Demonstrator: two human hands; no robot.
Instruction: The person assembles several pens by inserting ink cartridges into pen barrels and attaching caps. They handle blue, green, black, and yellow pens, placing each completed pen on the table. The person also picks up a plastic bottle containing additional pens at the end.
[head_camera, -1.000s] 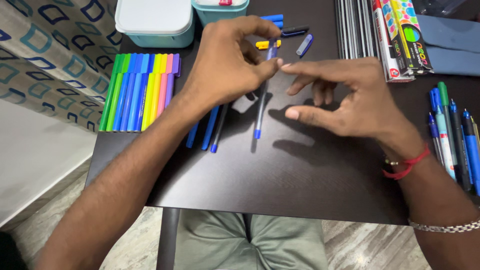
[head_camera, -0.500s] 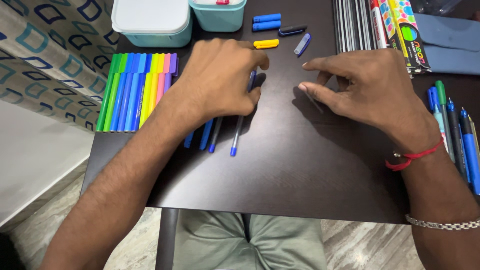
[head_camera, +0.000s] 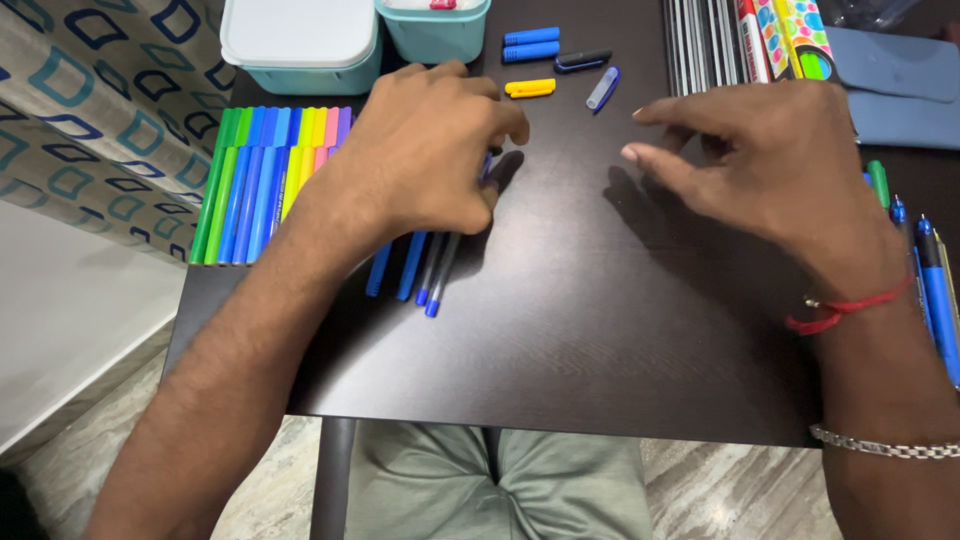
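left hand (head_camera: 425, 150): curled over blue pens (head_camera: 425, 270), barrels running toward him
right hand (head_camera: 770, 165): fingers spread, empty, further off

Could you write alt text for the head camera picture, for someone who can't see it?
Seen from above, a person's left hand rests on a few blue pens on a dark table, while the right hand hovers open beside it. Left of the pens lies a row of coloured markers; loose pen caps and two teal boxes sit further back.
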